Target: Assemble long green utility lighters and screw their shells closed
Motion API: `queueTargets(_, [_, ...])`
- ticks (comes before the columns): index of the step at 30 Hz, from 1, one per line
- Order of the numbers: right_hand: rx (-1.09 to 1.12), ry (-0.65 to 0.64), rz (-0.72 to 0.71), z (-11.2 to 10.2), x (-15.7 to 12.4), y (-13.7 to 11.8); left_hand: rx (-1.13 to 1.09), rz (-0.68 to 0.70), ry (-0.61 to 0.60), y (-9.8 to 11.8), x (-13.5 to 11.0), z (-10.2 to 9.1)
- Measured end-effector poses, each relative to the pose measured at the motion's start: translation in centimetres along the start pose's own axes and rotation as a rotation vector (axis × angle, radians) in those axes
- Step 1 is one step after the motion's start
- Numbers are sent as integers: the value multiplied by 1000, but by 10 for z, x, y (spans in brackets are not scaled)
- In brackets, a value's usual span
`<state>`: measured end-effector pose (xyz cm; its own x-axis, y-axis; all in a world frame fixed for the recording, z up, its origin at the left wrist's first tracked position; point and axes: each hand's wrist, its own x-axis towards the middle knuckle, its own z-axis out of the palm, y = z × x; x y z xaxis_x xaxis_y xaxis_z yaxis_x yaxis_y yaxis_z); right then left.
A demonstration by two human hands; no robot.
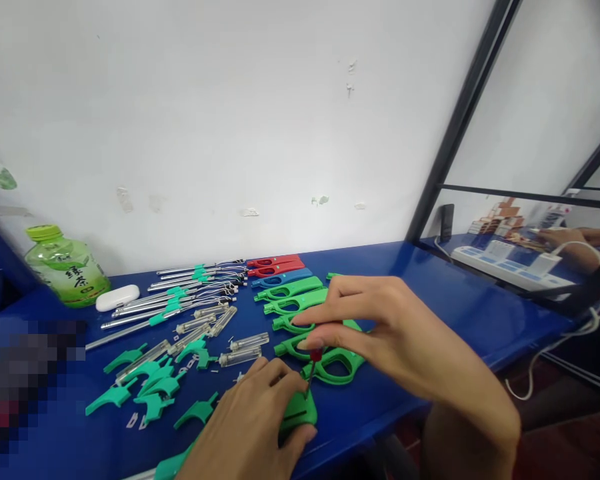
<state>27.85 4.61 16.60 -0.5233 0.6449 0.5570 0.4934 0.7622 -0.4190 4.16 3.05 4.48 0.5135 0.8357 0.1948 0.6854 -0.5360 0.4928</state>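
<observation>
My left hand [247, 423] is closed around a green lighter [300, 410] at the table's front edge, its fingers covering much of the body. A metal tube with a teal collar sticks out below that hand. Pinched in my right hand [380, 320] is a small screwdriver [315, 354] with a red handle, its shaft slanting down to the lighter's surface. Several green handle shells [295, 288] lie behind the hands, some partly hidden by the right one. Left of my hands are teal triggers [155, 380] and clear fuel tanks [243, 357].
Metal tubes [165, 303] with wires lie in a row near the wall. Red shells [275, 267] and a blue shell [281, 277] lie beside them. A tea bottle [67, 270] and white case [117, 297] stand left. Behind the right-hand frame are a power strip [510, 267] and another person's arm.
</observation>
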Motion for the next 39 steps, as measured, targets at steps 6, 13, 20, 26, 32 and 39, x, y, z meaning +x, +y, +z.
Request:
queueTargets(6, [95,27,-10,5,4,-2,-104,22,129,2,4,4])
queueTargets(13, [175,-39,25,3,5,-1,-258,112,218,9,14,5])
queueTargets(20, [379,-49,14,-2,5,1,-313,125,213,14,15,0])
queueTargets(26, [245,45,60,4,7,0,-312,108,197,14,15,0])
queueTargets(32, [338,-25,19,-8,-1,0,-318,95,167,19,13,-1])
queueTargets(39, [164,30,191,-3,4,1,-293,63,183,17,14,0])
